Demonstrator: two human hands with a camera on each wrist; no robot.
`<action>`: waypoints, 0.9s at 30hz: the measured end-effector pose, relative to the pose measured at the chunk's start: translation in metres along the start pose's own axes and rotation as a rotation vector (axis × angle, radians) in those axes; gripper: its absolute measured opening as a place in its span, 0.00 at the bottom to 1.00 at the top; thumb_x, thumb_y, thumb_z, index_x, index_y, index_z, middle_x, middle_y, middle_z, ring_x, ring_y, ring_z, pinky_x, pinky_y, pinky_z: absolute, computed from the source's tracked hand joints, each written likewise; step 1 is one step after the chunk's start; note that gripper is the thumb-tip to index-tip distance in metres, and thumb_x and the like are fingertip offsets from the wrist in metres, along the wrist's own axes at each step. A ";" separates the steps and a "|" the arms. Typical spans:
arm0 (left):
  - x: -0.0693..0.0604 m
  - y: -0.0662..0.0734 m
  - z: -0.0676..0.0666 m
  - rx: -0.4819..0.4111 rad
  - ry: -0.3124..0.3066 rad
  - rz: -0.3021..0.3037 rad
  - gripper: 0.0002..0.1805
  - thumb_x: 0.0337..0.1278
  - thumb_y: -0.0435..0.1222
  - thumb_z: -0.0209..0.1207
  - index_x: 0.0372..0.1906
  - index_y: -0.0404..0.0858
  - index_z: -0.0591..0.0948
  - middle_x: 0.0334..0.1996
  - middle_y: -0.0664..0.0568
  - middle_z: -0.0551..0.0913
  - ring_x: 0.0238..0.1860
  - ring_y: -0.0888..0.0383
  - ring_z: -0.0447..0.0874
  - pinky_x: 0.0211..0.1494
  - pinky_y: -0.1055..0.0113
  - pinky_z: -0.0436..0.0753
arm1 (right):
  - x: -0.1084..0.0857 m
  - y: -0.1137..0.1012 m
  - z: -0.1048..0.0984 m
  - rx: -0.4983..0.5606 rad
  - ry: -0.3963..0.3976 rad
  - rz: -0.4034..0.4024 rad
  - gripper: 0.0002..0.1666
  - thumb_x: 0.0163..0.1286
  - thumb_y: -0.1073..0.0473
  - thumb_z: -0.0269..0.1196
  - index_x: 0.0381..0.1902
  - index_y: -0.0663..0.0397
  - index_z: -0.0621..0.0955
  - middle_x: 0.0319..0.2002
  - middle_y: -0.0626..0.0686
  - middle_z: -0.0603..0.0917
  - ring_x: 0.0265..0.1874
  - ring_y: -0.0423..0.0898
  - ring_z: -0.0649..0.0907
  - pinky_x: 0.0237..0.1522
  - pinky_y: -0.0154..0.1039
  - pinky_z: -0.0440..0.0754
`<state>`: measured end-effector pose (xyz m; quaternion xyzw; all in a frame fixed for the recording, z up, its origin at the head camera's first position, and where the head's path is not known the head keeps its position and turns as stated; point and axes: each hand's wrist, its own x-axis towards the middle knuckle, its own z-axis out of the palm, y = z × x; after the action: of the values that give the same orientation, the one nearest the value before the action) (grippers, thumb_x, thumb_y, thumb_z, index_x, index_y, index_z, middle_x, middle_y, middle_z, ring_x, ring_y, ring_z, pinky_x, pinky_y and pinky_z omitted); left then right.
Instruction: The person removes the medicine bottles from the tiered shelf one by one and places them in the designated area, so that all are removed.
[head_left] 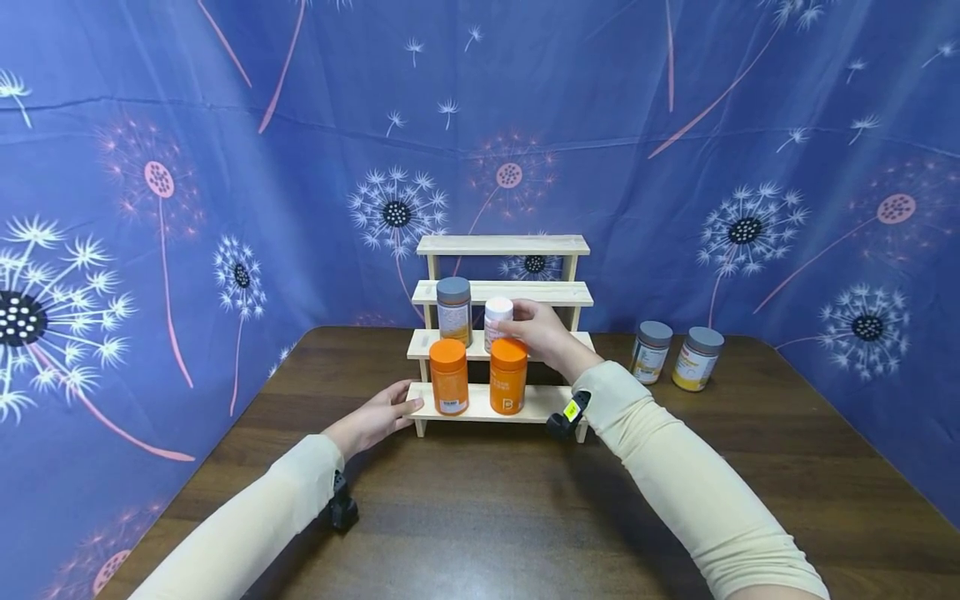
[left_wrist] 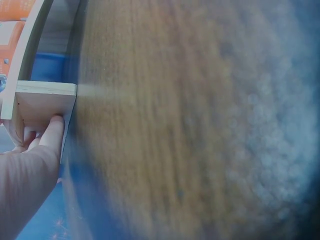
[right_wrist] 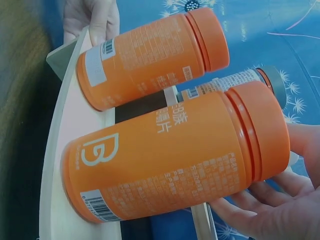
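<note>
A pale wooden four-step rack [head_left: 502, 245] stands on the table. Two orange bottles [head_left: 450, 377] [head_left: 507, 377] stand on its lowest step. On the step above, a grey-lidded bottle [head_left: 453, 312] is at the left, and my right hand [head_left: 542, 333] pinches a small white bottle [head_left: 497, 321] beside it. In the right wrist view that hand [right_wrist: 280, 205] is behind the nearer orange bottle [right_wrist: 175, 155], which hides most of the white one. My left hand [head_left: 375, 421] grips the left end of the lowest step; in the left wrist view its fingers [left_wrist: 55, 131] touch the end support [left_wrist: 45, 102].
Two grey-lidded bottles with yellow lower parts [head_left: 651, 352] [head_left: 697, 359] stand on the brown table [head_left: 480, 517] to the right of the rack. A blue cloth with dandelion prints [head_left: 300, 183] hangs behind and at both sides.
</note>
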<state>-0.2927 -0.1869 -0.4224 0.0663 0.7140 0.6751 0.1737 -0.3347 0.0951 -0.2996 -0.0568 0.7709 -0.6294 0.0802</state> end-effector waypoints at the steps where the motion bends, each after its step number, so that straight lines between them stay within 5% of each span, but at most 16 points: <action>1: 0.000 -0.001 0.000 -0.001 0.001 0.000 0.34 0.73 0.32 0.48 0.75 0.29 0.46 0.71 0.33 0.56 0.59 0.56 0.71 0.74 0.50 0.64 | 0.000 0.000 0.000 -0.003 0.008 -0.002 0.34 0.66 0.59 0.65 0.69 0.53 0.69 0.64 0.58 0.75 0.59 0.55 0.76 0.61 0.48 0.79; 21: 0.000 0.000 0.000 0.007 0.000 0.003 0.35 0.73 0.33 0.47 0.75 0.30 0.45 0.72 0.33 0.55 0.61 0.53 0.69 0.75 0.51 0.63 | -0.032 -0.002 -0.044 0.030 0.150 -0.187 0.35 0.66 0.57 0.66 0.68 0.56 0.69 0.62 0.61 0.76 0.60 0.54 0.76 0.61 0.46 0.79; 27: 0.002 0.002 0.001 0.008 0.014 -0.024 0.36 0.73 0.34 0.48 0.75 0.30 0.45 0.72 0.34 0.54 0.63 0.51 0.67 0.74 0.51 0.64 | -0.042 0.003 -0.064 0.007 0.180 -0.211 0.34 0.66 0.56 0.66 0.68 0.58 0.69 0.61 0.61 0.76 0.53 0.46 0.79 0.58 0.42 0.81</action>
<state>-0.2945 -0.1852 -0.4212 0.0538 0.7184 0.6706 0.1766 -0.3058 0.1656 -0.2878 -0.0805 0.7624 -0.6397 -0.0556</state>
